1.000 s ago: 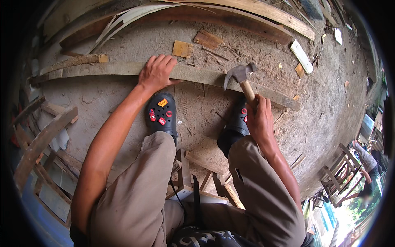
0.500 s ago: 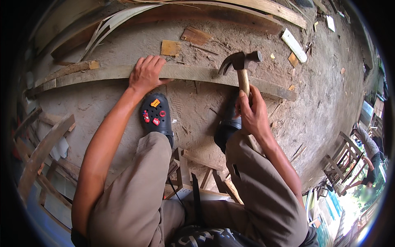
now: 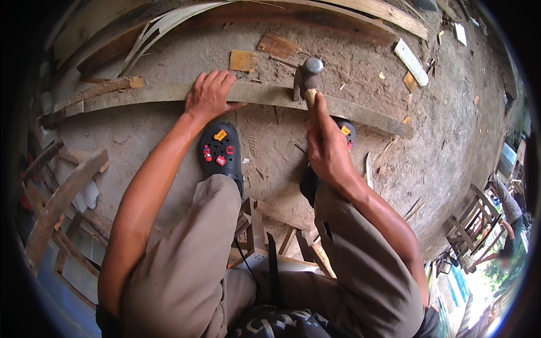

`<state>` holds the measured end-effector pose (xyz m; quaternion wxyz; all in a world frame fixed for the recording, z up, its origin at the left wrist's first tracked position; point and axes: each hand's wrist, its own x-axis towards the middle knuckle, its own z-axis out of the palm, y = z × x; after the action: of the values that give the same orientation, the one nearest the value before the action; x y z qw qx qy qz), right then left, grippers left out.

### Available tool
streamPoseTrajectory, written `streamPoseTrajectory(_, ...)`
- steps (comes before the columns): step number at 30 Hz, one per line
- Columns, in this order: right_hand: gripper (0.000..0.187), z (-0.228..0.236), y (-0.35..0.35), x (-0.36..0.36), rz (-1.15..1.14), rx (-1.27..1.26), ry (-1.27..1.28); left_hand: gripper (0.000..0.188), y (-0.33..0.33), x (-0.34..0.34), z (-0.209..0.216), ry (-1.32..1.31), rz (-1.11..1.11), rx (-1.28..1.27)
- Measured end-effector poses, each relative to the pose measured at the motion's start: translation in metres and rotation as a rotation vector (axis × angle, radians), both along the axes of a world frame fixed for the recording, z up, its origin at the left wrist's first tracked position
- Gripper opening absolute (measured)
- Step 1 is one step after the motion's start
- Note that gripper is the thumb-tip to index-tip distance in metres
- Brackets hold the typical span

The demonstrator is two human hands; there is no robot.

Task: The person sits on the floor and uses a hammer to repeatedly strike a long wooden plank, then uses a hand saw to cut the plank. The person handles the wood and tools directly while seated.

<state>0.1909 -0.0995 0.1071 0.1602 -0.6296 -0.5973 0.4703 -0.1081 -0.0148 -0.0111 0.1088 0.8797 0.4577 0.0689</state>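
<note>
A long wooden plank (image 3: 265, 94) lies across the ground in front of my feet. My left hand (image 3: 208, 97) is closed over its middle stretch, fingers over the far edge and thumb along the near side. In my right hand (image 3: 328, 149) is a claw hammer (image 3: 307, 79), gripped by its wooden handle. The hammer's head is over the plank, right of my left hand, its claw end down at the wood and the round striking face turned up. Whether the claw grips a nail I cannot make out.
Dark clogs (image 3: 221, 149) are on my feet, close to the plank. Beyond lie wood scraps (image 3: 243, 61), a white strip (image 3: 411, 62) and stacked boards (image 3: 293, 19). Wooden frames (image 3: 56, 208) stand at left. A chair frame (image 3: 476, 228) and another person (image 3: 510, 214) are at far right.
My right hand has swung the hammer left and turned it, bringing its claw down at the plank. My left hand keeps its hold. The whole view has shifted slightly.
</note>
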Motion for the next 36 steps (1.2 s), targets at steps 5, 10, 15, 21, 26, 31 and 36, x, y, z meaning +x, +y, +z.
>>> streamPoseTrajectory(5,0.071,0.01,-0.018,-0.001,0.066,0.003,-0.005,0.066,-0.005,-0.002,-0.003,0.005,-0.007,0.021)
streamPoseTrajectory(10,0.071,0.008,-0.014,0.0,0.062,0.051,0.072,0.067,-0.003,-0.001,-0.005,0.032,-0.008,0.042)
streamPoseTrajectory(15,0.067,0.023,-0.009,0.002,0.011,-0.203,0.161,0.069,-0.005,-0.002,-0.004,0.032,-0.014,0.041)
streamPoseTrajectory(21,0.066,0.016,-0.032,0.021,0.1,-0.249,0.159,0.071,-0.004,-0.003,-0.006,0.003,-0.012,0.066)
streamPoseTrajectory(26,0.06,0.019,-0.036,0.033,0.01,-0.696,0.021,0.07,-0.002,-0.002,-0.004,0.007,-0.021,0.023)
streamPoseTrajectory(31,0.049,0.037,-0.031,0.052,-0.081,-0.556,-0.006,0.069,-0.004,-0.003,-0.007,-0.025,-0.011,0.031)
streamPoseTrajectory(36,0.039,0.032,-0.009,0.044,-0.412,-0.092,0.184,0.069,-0.003,-0.001,-0.003,0.024,0.0,0.0)
